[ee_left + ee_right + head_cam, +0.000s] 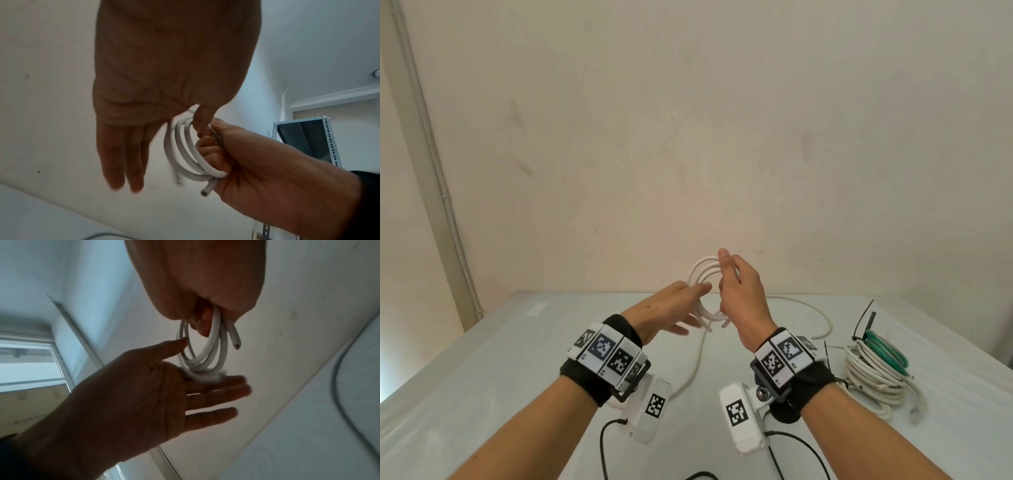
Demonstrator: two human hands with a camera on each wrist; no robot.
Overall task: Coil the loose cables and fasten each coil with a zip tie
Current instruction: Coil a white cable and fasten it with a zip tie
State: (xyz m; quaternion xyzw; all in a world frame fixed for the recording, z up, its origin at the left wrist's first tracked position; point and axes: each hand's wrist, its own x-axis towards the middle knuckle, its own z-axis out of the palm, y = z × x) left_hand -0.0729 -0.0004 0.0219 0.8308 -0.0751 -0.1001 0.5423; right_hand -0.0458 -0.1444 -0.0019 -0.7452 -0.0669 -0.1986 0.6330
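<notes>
Your right hand (pixel 743 294) clamps the coil (pixel 703 274), left hand (pixel 667 308) splayed beside it — coiling done — next fetch a tie (pixel 863 322), far right.

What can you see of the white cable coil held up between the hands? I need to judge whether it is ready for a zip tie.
The white cable coil is a smooth, round-sheathed cable wound into several loose loops, raised above the table before the wall. The right hand grips one side of the bundle, fingers curled round it. The left hand, fingers straight, touches the opposite side. Both cut ends hang free at the bottom. No zip tie shows on it.
</notes>
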